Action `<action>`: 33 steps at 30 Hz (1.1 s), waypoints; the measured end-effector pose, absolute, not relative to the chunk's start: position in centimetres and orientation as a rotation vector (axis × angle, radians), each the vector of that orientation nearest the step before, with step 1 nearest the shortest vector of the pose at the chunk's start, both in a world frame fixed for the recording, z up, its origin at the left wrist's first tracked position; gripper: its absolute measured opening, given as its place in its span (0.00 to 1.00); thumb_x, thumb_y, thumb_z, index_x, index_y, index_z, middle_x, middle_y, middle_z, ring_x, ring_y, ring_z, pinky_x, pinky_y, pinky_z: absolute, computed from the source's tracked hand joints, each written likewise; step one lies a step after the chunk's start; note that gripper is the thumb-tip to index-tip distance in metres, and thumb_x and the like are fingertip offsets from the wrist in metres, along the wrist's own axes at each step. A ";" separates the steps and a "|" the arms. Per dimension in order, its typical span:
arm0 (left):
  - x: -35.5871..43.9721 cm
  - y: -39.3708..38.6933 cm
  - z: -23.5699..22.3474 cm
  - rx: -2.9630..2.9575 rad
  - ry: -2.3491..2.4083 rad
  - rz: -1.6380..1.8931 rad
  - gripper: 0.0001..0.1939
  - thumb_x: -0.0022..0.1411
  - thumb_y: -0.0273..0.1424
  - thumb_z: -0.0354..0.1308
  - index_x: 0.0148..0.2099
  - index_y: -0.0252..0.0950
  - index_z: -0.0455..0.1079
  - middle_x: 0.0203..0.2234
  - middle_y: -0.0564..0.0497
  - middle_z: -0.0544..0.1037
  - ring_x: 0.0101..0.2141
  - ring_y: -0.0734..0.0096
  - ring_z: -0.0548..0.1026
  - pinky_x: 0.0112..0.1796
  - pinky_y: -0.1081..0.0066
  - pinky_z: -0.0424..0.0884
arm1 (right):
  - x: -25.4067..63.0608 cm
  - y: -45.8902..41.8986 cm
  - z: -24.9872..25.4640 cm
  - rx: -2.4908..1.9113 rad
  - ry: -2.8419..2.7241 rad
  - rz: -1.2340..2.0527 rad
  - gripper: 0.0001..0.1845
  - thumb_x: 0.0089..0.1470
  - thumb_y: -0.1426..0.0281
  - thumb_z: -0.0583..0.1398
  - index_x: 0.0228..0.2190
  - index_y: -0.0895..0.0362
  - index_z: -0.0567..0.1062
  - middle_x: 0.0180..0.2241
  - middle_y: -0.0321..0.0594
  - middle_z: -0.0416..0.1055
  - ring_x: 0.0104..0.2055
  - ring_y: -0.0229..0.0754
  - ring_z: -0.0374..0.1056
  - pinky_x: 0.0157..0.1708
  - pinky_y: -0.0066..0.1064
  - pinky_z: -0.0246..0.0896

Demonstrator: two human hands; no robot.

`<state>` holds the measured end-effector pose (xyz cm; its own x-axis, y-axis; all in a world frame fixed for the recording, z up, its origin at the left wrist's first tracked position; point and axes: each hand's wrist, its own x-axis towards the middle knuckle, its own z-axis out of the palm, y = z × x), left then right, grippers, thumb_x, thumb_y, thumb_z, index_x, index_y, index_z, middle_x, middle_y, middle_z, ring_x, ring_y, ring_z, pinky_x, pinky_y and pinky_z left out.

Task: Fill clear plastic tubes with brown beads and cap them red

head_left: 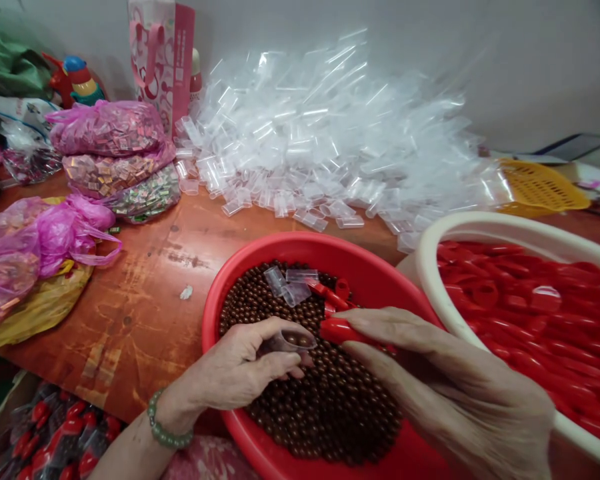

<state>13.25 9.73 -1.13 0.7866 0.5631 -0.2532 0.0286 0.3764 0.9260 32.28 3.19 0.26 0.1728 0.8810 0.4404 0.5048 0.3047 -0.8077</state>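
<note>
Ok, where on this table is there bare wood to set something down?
One bare patch of wooden table: between the pink bags on the left, the clear tube pile behind and the red basin. Elsewhere it is crowded: the white basin touches the red one, and the left hand and right hand fill the red basin.

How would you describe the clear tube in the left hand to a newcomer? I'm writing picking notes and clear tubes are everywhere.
Start at the red basin of small brown balls at the table's near edge. Over the balls, the left hand pinches one clear tube between thumb and fingers. Unlike the loose tubes in the basin and the heap behind, it is held and has brown balls inside.
</note>
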 end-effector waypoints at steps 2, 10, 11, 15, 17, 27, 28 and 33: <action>13.3 9.7 -1.3 1.161 0.609 0.373 0.16 0.63 0.30 0.54 0.52 0.35 0.70 0.33 0.49 0.75 0.35 0.73 0.73 0.39 0.71 0.67 | 32.0 3.6 0.5 -1.284 -1.531 0.463 0.17 0.51 0.80 0.64 0.40 0.48 0.78 0.36 0.33 0.79 0.37 0.37 0.75 0.39 0.27 0.74; 13.4 9.8 -1.6 0.905 0.516 0.390 0.23 0.56 0.46 0.63 0.46 0.32 0.71 0.31 0.49 0.74 0.32 0.73 0.72 0.39 0.69 0.69 | 29.5 4.8 1.3 -1.319 -1.356 0.587 0.12 0.52 0.76 0.64 0.36 0.48 0.79 0.32 0.33 0.79 0.33 0.38 0.75 0.34 0.27 0.74; 13.4 9.8 -1.6 0.909 0.506 0.401 0.24 0.56 0.46 0.63 0.45 0.31 0.72 0.30 0.50 0.73 0.32 0.73 0.72 0.39 0.70 0.69 | 29.2 4.8 1.3 -1.305 -1.351 0.610 0.11 0.52 0.76 0.64 0.36 0.49 0.79 0.31 0.33 0.79 0.32 0.38 0.75 0.33 0.26 0.74; 13.3 9.7 -1.6 0.968 0.458 0.441 0.23 0.57 0.46 0.62 0.45 0.32 0.73 0.31 0.52 0.71 0.32 0.75 0.69 0.38 0.71 0.68 | 28.2 4.9 1.0 -1.288 -1.337 0.651 0.07 0.52 0.75 0.65 0.34 0.50 0.79 0.30 0.34 0.79 0.31 0.37 0.75 0.31 0.26 0.74; 13.3 9.6 -1.7 0.975 0.438 0.438 0.23 0.58 0.46 0.61 0.47 0.33 0.72 0.32 0.52 0.70 0.32 0.75 0.69 0.38 0.71 0.68 | 27.9 4.9 0.9 -1.314 -1.323 0.649 0.06 0.52 0.74 0.65 0.33 0.51 0.79 0.31 0.35 0.79 0.30 0.37 0.75 0.30 0.25 0.74; 12.9 9.5 -2.0 1.029 0.432 0.499 0.23 0.61 0.48 0.57 0.46 0.33 0.71 0.33 0.50 0.71 0.34 0.72 0.68 0.41 0.70 0.66 | 29.0 4.4 -1.1 -1.194 -1.803 0.322 0.23 0.53 0.68 0.65 0.51 0.53 0.68 0.43 0.46 0.76 0.43 0.48 0.75 0.38 0.39 0.75; 12.9 9.6 -2.1 1.009 0.426 0.502 0.23 0.61 0.49 0.57 0.43 0.32 0.70 0.32 0.51 0.70 0.33 0.73 0.68 0.40 0.71 0.66 | 29.2 4.4 -1.3 -1.216 -1.877 0.254 0.30 0.51 0.64 0.67 0.54 0.54 0.66 0.45 0.50 0.74 0.45 0.52 0.74 0.40 0.42 0.74; 13.1 9.6 -2.5 0.798 0.372 0.491 0.23 0.56 0.49 0.62 0.36 0.32 0.66 0.29 0.50 0.69 0.30 0.75 0.68 0.34 0.74 0.64 | 29.3 5.2 -1.4 -1.304 -2.133 -0.076 0.38 0.48 0.57 0.67 0.54 0.60 0.62 0.43 0.55 0.74 0.45 0.57 0.72 0.41 0.49 0.70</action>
<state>13.09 9.63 -2.53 0.8260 0.5479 -0.1324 -0.2751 0.5969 0.7537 29.35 5.22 -1.38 -0.3123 0.7828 0.5383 0.8191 0.5089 -0.2648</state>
